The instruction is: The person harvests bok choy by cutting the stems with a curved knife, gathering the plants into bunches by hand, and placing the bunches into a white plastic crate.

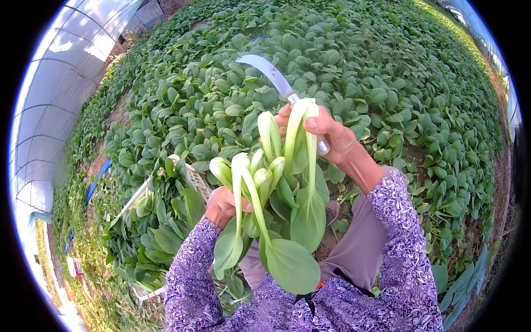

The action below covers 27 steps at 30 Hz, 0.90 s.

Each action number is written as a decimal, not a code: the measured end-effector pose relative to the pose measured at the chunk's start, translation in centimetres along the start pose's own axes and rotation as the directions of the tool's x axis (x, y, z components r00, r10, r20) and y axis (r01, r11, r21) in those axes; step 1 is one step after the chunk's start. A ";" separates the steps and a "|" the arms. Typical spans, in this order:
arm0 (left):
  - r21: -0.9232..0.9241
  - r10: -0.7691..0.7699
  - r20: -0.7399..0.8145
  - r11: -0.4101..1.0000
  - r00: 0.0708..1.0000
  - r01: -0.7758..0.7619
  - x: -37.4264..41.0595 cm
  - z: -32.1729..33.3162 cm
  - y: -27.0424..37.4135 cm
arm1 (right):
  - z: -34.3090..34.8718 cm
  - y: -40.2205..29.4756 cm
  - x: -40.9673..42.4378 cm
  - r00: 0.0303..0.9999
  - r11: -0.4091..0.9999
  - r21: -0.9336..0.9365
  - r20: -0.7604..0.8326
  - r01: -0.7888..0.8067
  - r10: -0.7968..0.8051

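Note:
My left hand grips a bunch of bok choy by the stalks, the pale cut bases up and the broad green leaves hanging down. My right hand, higher and to the right, holds a curved sickle knife with a metal ferrule; its blade points up and to the left. Between the fingers and thumb of that same hand are the pale stalks of another bok choy, whose leaves hang beside the left hand's bunch. Part of the knife's handle is hidden behind the fingers and stalks.
At my left stands a white plastic crate heaped with leafy greens. Dense rows of growing bok choy spread ahead and to the right. Plastic greenhouse sheeting curves along the left. My bent knees are below my hands.

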<state>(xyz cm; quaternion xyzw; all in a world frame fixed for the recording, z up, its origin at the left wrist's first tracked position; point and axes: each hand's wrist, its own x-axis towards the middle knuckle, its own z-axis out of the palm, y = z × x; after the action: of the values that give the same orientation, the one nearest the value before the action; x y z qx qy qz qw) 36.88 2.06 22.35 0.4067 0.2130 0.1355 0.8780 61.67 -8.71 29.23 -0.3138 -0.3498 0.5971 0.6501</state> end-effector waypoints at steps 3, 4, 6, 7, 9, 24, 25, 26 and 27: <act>-0.045 -0.036 -0.038 0.998 0.999 0.034 -1.8 -1.2 0.1 | 0.4 1.1 0.8 0.998 0.999 0.029 0.052 -0.040 0.039; -0.047 -0.043 -0.043 0.998 0.998 0.041 -2.2 -1.5 0.2 | 0.3 1.0 0.8 0.997 0.997 -0.034 0.037 -0.070 0.072; -0.034 -0.051 -0.055 0.998 0.997 0.049 -2.6 -1.8 0.7 | 0.2 0.2 0.6 0.999 0.961 -0.275 -0.041 -0.008 -0.003; -0.029 -0.051 -0.056 0.998 0.997 0.050 -2.8 -1.9 1.1 | 0.3 -0.2 0.5 0.995 0.927 -0.374 -0.073 0.031 -0.062; 0.004 -0.033 -0.030 0.999 0.999 0.033 -3.2 -1.8 1.7 | 0.7 -1.2 0.7 0.991 0.867 -0.491 -0.046 0.090 -0.129; 0.544 0.460 0.080 0.723 0.884 -0.426 -1.7 -9.5 -5.0 | 7.5 -3.6 0.1 0.627 0.044 -0.787 0.455 0.615 -0.632; 0.468 0.385 0.041 0.808 0.922 -0.358 -1.2 -10.4 -5.6 | 7.6 -4.1 0.3 0.606 0.024 -0.770 0.482 0.638 -0.633; 0.458 0.347 0.029 0.829 0.937 -0.321 -0.8 -11.1 -6.3 | 7.8 -4.6 0.4 0.661 0.059 -0.792 0.462 0.607 -0.592; 0.408 0.327 0.013 0.861 0.945 -0.304 -0.3 -11.7 -6.9 | 7.9 -5.3 0.6 0.694 0.066 -0.797 0.478 0.601 -0.539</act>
<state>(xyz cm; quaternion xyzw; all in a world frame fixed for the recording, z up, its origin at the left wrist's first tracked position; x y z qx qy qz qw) 31.37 5.24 10.29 0.6047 0.1915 0.2416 0.7344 58.11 -8.68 38.05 -0.4405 -0.7304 -0.0056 0.5220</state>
